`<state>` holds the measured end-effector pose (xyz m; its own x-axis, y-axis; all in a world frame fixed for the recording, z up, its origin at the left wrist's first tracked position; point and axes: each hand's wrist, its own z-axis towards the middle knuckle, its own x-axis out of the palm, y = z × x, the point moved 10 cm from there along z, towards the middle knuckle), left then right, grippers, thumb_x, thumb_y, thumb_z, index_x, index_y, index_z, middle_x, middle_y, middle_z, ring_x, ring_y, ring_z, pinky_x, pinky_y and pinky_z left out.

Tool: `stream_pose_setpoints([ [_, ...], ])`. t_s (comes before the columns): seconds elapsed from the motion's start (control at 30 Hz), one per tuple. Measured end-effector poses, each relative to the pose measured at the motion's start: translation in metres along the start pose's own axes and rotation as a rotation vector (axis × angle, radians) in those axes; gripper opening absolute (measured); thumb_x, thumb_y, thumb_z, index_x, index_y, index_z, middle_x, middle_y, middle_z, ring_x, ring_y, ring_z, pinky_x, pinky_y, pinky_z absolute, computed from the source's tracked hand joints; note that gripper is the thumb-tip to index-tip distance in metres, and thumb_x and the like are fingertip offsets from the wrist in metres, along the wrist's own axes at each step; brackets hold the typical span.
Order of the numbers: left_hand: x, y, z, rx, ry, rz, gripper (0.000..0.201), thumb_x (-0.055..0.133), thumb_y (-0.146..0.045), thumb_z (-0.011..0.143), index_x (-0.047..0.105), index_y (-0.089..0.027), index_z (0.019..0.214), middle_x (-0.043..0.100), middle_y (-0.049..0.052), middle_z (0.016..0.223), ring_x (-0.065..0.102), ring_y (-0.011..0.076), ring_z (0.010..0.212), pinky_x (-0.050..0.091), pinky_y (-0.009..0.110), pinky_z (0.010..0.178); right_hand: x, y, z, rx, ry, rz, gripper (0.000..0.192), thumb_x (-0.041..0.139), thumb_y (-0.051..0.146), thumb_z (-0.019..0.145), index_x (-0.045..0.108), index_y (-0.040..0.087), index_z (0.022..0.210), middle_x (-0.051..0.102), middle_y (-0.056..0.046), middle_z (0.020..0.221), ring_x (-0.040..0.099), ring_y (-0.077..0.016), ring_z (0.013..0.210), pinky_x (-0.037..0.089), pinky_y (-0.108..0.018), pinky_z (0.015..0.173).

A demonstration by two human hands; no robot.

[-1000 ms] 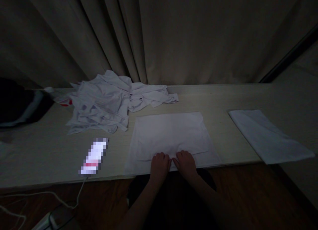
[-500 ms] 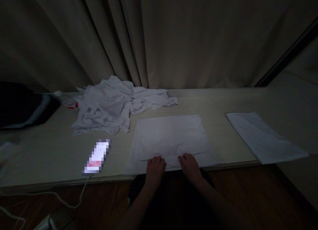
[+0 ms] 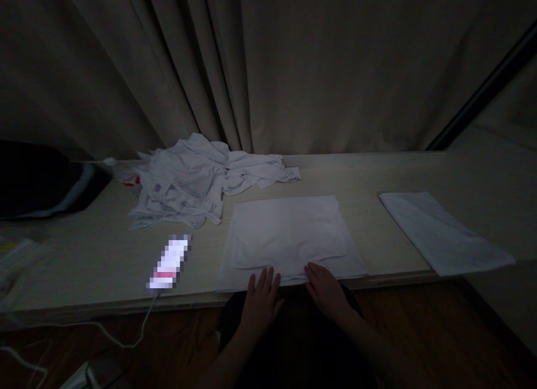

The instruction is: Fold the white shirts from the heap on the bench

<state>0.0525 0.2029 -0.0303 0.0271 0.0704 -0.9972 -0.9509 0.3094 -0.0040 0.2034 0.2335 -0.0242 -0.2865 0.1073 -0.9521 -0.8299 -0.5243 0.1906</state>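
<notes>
A white cloth garment (image 3: 289, 226), folded into a flat rectangle, lies at the front of the table before me. My left hand (image 3: 260, 296) rests at its near edge, fingers stretched out and spread over the fabric. At the same edge, further right, my right hand (image 3: 324, 285) lies with its fingers extended on the cloth. Neither hand grips anything. The upper layer of the garment is slightly rumpled near its lower border.
A heap of crumpled white cloth (image 3: 184, 179) sits at the back left. Another folded white cloth (image 3: 444, 232) lies right, overhanging the front edge. A lit phone (image 3: 170, 261) with a white cable (image 3: 145, 322) is left. Curtains (image 3: 327, 70) hang behind the table (image 3: 361, 182).
My left hand's fingers have gone from curled to spread out flat. My right hand's fingers have straightened too. The folded garment has stayed in place.
</notes>
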Motion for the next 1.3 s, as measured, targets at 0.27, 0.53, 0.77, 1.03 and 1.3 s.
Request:
stream_pose_setpoints([
  [0.27,0.003,0.0,-0.003,0.003,0.017,0.036,0.068,0.053,-0.039,0.08,0.03,-0.021,0.142,0.029,0.013,0.151,0.021,0.0332,0.14,0.021,0.056,0.112,0.004,0.0,-0.017,-0.131,0.104,-0.043,0.062,0.05,0.032,0.088,0.03,0.013,0.143,0.031,-0.014,0.149,0.023,-0.0245,0.139,0.025,-0.049,0.113],
  [0.53,0.002,-0.016,0.004,0.058,0.019,-0.017,0.067,0.049,-0.042,0.081,0.038,-0.005,0.136,0.031,0.021,0.149,0.021,0.0316,0.14,0.023,0.047,0.114,0.008,0.003,-0.012,-0.097,0.103,-0.046,0.057,0.053,0.031,0.085,0.04,0.009,0.136,0.033,-0.017,0.148,0.025,-0.0286,0.138,0.027,-0.046,0.112],
  [0.77,-0.001,-0.012,0.011,0.05,0.034,-0.052,0.059,0.051,-0.042,0.081,0.045,-0.008,0.129,0.03,0.022,0.149,0.021,0.0335,0.14,0.022,0.049,0.113,0.008,0.006,-0.007,-0.065,0.126,-0.052,0.054,0.054,0.036,0.086,0.047,0.006,0.13,0.034,-0.02,0.146,0.025,-0.031,0.138,0.023,-0.048,0.113],
  [1.03,-0.002,-0.009,0.01,0.059,0.035,-0.059,0.07,0.056,-0.037,0.081,0.027,-0.022,0.143,0.027,0.018,0.151,0.023,0.0316,0.14,0.023,0.05,0.112,0.007,0.005,-0.005,-0.037,0.213,-0.079,0.063,0.059,0.042,0.083,0.045,0.007,0.133,0.03,-0.021,0.148,0.024,-0.0338,0.138,0.019,-0.051,0.113],
  [1.3,0.0,-0.005,0.008,0.125,0.045,-0.016,0.077,0.064,-0.041,0.077,0.027,-0.028,0.143,0.026,0.018,0.152,0.023,0.0336,0.14,0.025,0.056,0.11,0.014,-0.01,-0.014,-0.085,0.293,-0.076,0.071,0.06,0.041,0.081,0.033,0.015,0.142,0.018,-0.016,0.153,0.01,-0.0316,0.141,0.014,-0.052,0.114],
])
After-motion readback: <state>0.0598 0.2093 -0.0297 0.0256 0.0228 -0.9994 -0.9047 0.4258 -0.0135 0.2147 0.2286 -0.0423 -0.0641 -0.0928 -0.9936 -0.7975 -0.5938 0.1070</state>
